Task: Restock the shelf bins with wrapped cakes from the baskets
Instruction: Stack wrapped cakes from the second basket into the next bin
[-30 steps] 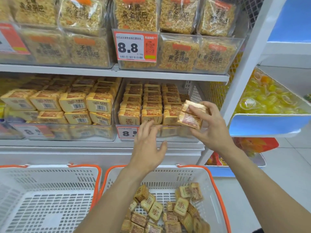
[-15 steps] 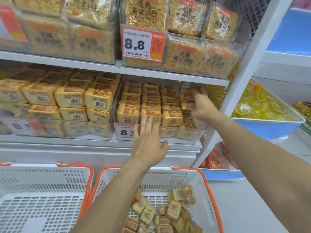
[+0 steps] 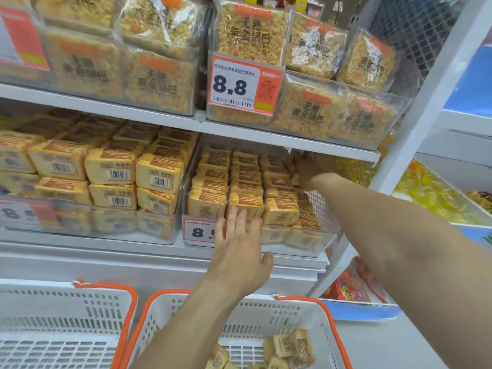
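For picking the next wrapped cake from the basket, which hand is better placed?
Probably the left hand: it lies open against the clear plastic shelf bin, just above the white orange-rimmed basket. The right hand is deep inside the bin.

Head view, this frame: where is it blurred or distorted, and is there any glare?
Head view: the left clear bin and its price tag are smeared by motion blur; the 8.8 tag stays sharp. Wide-angle bending bows the shelf edge and upright. The right hand sits in shadow; no strong glare.
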The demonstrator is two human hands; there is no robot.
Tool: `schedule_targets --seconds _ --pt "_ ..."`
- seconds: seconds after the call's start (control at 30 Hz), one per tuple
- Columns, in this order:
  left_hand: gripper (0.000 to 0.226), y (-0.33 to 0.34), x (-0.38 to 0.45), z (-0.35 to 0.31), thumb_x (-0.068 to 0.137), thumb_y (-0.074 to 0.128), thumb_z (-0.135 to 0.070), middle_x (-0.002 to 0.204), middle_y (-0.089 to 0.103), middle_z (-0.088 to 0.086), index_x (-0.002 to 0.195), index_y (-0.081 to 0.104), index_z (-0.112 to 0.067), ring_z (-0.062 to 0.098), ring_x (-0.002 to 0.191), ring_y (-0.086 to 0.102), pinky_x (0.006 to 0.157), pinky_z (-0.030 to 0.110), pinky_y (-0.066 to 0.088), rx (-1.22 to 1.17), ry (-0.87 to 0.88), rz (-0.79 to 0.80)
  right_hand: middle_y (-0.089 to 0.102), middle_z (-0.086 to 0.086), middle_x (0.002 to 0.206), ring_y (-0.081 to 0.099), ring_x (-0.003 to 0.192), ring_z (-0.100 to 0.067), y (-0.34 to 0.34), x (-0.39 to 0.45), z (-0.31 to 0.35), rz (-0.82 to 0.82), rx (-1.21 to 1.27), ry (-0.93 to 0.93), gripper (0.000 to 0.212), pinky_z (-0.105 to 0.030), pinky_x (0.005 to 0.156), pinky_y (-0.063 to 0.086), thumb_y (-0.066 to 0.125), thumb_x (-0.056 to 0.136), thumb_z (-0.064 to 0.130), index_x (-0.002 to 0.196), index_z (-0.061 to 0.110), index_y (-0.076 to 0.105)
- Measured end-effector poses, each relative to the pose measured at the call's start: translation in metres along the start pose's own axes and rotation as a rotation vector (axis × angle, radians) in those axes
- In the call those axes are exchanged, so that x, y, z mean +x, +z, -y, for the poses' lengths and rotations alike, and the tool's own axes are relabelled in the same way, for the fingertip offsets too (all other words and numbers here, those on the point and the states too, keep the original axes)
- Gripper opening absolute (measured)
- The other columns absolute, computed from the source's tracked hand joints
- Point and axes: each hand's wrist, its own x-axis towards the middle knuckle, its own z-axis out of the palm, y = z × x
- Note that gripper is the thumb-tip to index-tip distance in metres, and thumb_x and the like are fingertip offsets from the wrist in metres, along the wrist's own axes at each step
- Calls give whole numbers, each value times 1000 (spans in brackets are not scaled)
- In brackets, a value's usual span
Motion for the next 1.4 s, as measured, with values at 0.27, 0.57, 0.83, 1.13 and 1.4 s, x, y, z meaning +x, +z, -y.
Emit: schedule_targets --seconds 0.27,0.57,0.83,1.13,1.4 --pt "60 2 1 0 100 42 -50 168 3 11 151 23 -23 28 155 -12 124 49 -2 36 2 -12 -9 -15 168 -8 155 -35 16 16 -5 68 -111 -35 82 -48 126 4 51 98 22 162 14 -1" --pt "66 1 -4 3 101 40 -49 168 0 8 157 12 -27 27 155 -10 125 45 -9 106 15 1 2 -19 167 4 153 -41 23 20 -3 51 -98 -40 60 -54 120 24 35 105 18 160 12 10" --pt "67 0 -6 5 102 41 -46 168 -3 6 159 10 -29 23 155 -16 124 41 -14 68 44 34 56 -13 136 58 120 -32 3 -7 0 -80 157 36 33 -33 89 47 55 96 9 128 13 61" --pt "9 9 -17 1 97 53 -25 93 57 -11 91 60 -22 13 91 52 80 34 46 -256 191 -215 62 -4 96 61 88 -25 27 -138 13 -663 497 -70 12 -37 70 48 65 92 8 103 12 67" --pt "20 71 -65 13 99 49 -30 92 64 4 83 53 -19 26 84 57 75 37 47 80 106 573 58 0 62 51 58 -19 158 -284 79 -399 785 100 33 -33 55 32 59 101 30 71 15 58"
